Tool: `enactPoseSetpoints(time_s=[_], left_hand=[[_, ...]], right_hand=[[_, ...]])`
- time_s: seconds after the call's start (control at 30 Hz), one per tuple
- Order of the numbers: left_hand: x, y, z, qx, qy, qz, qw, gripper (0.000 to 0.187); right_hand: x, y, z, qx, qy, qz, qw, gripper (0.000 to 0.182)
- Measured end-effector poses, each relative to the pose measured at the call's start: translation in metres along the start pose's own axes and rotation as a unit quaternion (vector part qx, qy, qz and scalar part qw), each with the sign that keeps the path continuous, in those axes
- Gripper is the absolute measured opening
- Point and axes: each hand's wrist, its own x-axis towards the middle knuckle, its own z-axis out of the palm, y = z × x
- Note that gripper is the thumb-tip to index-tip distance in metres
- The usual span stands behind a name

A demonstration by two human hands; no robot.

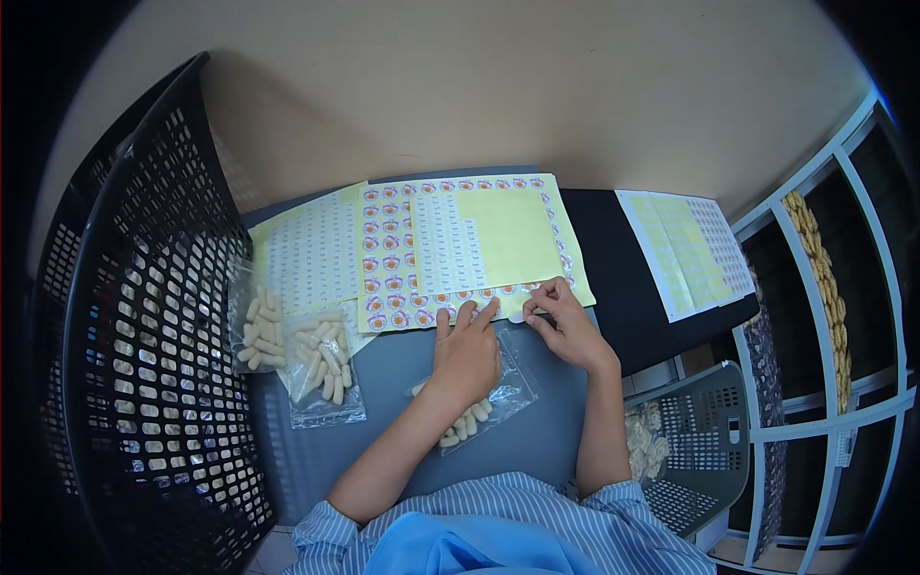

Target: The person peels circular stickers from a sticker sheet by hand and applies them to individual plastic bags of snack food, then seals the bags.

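Left hand palm down, fingers spread apart, fingertips resting on the lower edge of a sticker sheet; nothing seen gripped in it. Right hand at the same edge, just beside the left, thumb and forefinger brought close together at the sheet's lower right part; whether a sticker is pinched between them cannot be told. Sticker sheet: round orange and pink prints in rows, lying flat on the grey table in front of both hands. On top of it, a smaller label sheet, small blue print on its left part, bare yellow on the rest. A further label sheet lies to the left, partly under the sticker sheet. Clear bag with pale capsule-shaped pieces lies below the left hand, partly covered by the left forearm. Two more bags of similar pieces at left: middle bag and outer bag, side by side, the outer one near the tall black basket. Right side: black surface bearing a white-edged sheet; below it a smaller basket with pale contents, too unclear to identify; metal rack beyond.
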Motion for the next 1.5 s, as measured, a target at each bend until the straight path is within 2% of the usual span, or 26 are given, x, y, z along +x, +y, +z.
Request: enactPoseSetpoints(time_s=[0.13, 0.23, 0.3, 0.37, 0.43, 0.5, 0.53, 0.57, 0.6, 0.67, 0.7, 0.77, 0.8, 0.83, 0.9, 0.93, 0.97, 1.03, 1.07, 1.13, 1.17, 1.23, 1.27, 1.3, 1.37, 1.5], left_hand=[[-0.001, 0.0, 0.001, -0.011, 0.003, -0.002, 1.0, 0.019], [-0.001, 0.0, 0.002, -0.02, -0.001, -0.003, 1.0, 0.019], [-0.001, -0.001, 0.001, -0.026, -0.001, -0.002, 1.0, 0.019], [-0.001, -0.003, -0.003, -0.118, -0.036, -0.018, 0.992, 0.018], [-0.003, -0.003, -0.008, -0.131, -0.02, -0.006, 0.991, 0.018], [-0.006, -0.003, -0.016, -0.144, -0.002, 0.005, 0.989, 0.019], [-0.007, -0.003, -0.021, -0.165, 0.021, 0.013, 0.986, 0.018], [-0.008, -0.005, -0.025, -0.185, 0.045, 0.02, 0.982, 0.018], [-0.009, -0.009, -0.026, -0.183, 0.047, 0.019, 0.982, 0.018], [-0.009, -0.02, -0.025, -0.319, 0.115, -0.006, 0.941, 0.018], [-0.009, -0.024, -0.026, -0.317, 0.119, -0.009, 0.941, 0.018], [-0.013, -0.032, -0.029, -0.614, 0.11, -0.14, 0.769, 0.02], [-0.017, -0.036, -0.033, -0.594, 0.132, -0.106, 0.787, 0.02], [-0.021, -0.039, -0.039, -0.592, 0.135, -0.107, 0.787, 0.02], [-0.032, -0.04, -0.052, -0.653, 0.099, -0.143, 0.737, 0.028], [-0.039, -0.046, -0.055, -0.699, 0.066, -0.105, 0.704, 0.042], [-0.044, -0.049, -0.054, -0.698, 0.068, -0.104, 0.705, 0.042], [-0.057, -0.052, -0.05, -0.659, -0.024, -0.05, 0.75, 0.049], [-0.061, -0.051, -0.047, -0.683, -0.021, -0.074, 0.726, 0.055], [-0.063, -0.052, -0.037, -0.687, 0.003, -0.096, 0.72, 0.054], [-0.062, -0.053, -0.031, -0.693, 0.028, -0.116, 0.711, 0.053], [-0.061, -0.054, -0.021, -0.658, 0.069, -0.123, 0.74, 0.051], [-0.062, -0.054, -0.017, -0.621, 0.107, -0.131, 0.766, 0.05], [-0.063, -0.053, -0.015, -0.621, 0.108, -0.132, 0.765, 0.05], [-0.062, -0.053, -0.013, -0.615, 0.136, -0.118, 0.768, 0.05], [-0.063, -0.054, -0.005, -0.619, 0.148, -0.125, 0.761, 0.052]], right_hand=[[-0.004, 0.008, -0.006, 0.013, -0.018, 0.001, 1.0, 0.004], [-0.005, 0.022, -0.005, 0.096, -0.01, 0.012, 0.995, 0.008], [-0.002, 0.028, -0.001, 0.247, 0.035, 0.039, 0.968, 0.008], [0.002, 0.034, 0.001, 0.256, 0.081, 0.009, 0.963, 0.009], [0.003, 0.025, 0.001, 0.267, 0.125, -0.021, 0.955, 0.012], [0.0, 0.013, -0.001, 0.328, 0.157, 0.035, 0.931, 0.026], [0.002, 0.016, -0.001, 0.308, 0.145, 0.005, 0.94, 0.049], [0.001, 0.012, -0.003, 0.309, 0.144, 0.002, 0.94, 0.049], [-0.002, 0.003, -0.006, 0.342, 0.084, -0.013, 0.936, 0.058], [-0.007, -0.016, -0.01, 0.358, -0.029, -0.034, 0.933, 0.082], [-0.009, -0.027, -0.008, 0.358, -0.033, -0.037, 0.932, 0.082], [-0.009, -0.046, 0.001, 0.351, -0.097, 0.028, 0.931, 0.084], [-0.007, -0.05, 0.006, 0.364, -0.07, 0.031, 0.928, 0.084], [-0.005, -0.053, 0.01, 0.365, -0.073, 0.028, 0.928, 0.084], [0.0, -0.061, 0.013, 0.412, -0.032, 0.025, 0.91, 0.083], [0.003, -0.063, 0.015, 0.421, -0.024, 0.016, 0.907, 0.083], [0.006, -0.066, 0.017, 0.421, -0.025, 0.014, 0.907, 0.083], [0.01, -0.076, 0.021, 0.427, 0.004, 0.017, 0.904, 0.083], [0.014, -0.082, 0.027, 0.428, 0.003, 0.017, 0.904, 0.083], [0.019, -0.093, 0.038, 0.289, 0.199, -0.036, 0.936, 0.065], [0.018, -0.088, 0.04, 0.289, 0.198, -0.035, 0.936, 0.065], [0.02, -0.083, 0.043, 0.087, 0.291, -0.106, 0.947, 0.034], [0.014, -0.085, 0.044, 0.128, 0.258, -0.093, 0.953, 0.011], [0.012, -0.083, 0.047, 0.128, 0.256, -0.092, 0.954, 0.011], [0.01, -0.077, 0.052, 0.045, 0.164, -0.115, 0.979, 0.008], [0.008, -0.083, 0.052, -0.018, 0.146, -0.12, 0.982, 0.007]])
